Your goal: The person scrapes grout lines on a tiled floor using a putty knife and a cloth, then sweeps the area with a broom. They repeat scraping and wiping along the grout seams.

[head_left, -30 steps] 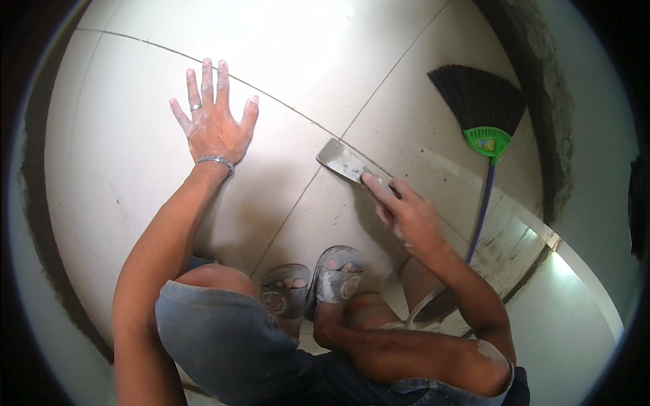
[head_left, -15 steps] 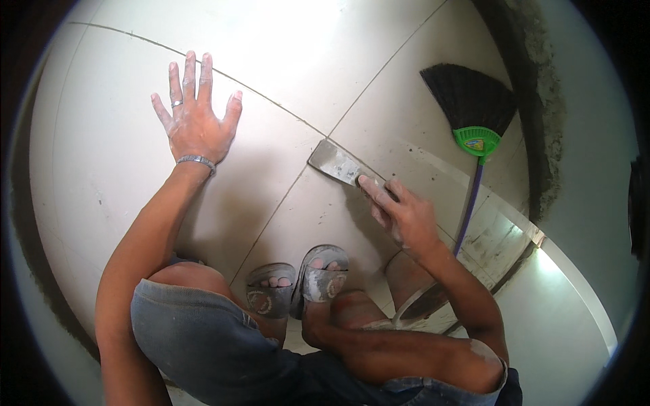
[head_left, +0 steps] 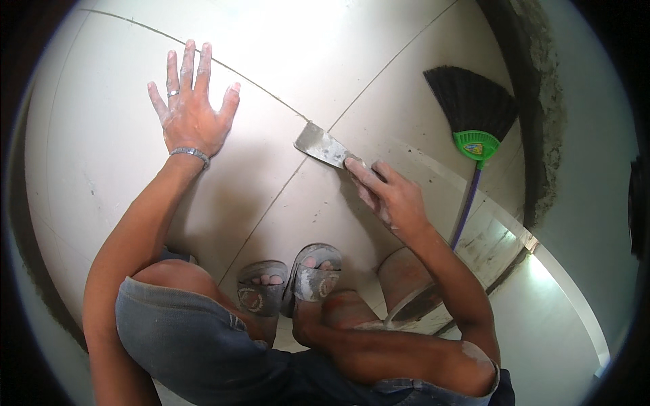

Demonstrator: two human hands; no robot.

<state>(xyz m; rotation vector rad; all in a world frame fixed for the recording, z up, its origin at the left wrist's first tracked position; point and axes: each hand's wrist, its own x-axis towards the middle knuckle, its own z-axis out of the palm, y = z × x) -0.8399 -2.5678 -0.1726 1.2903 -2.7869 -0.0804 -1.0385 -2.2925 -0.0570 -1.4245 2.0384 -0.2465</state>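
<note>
My left hand (head_left: 196,122) lies flat on the pale tiled floor (head_left: 271,61), dusty fingers spread, its fingertips reaching the dark joint between tiles. A ring and a bracelet (head_left: 190,153) are on it. In my right hand (head_left: 393,199) is a putty knife (head_left: 323,145), its handle mostly hidden by my fingers. The wide metal blade is smeared grey and points to the upper left. It lies across the tile joints where they cross, with its front corner at the long joint.
A black-bristled broom (head_left: 472,105) with a green head and purple stick lies to the right. Near my right forearm stands a reddish bucket (head_left: 403,277) with a pale handle. My sandalled feet (head_left: 261,287) are below the blade. A wall with a rough dark base (head_left: 542,135) curves along the right.
The putty knife has slid left along the long joint, past the crossing, with my right hand following. My left hand stays flat on the floor; the whole view has shifted slightly.
</note>
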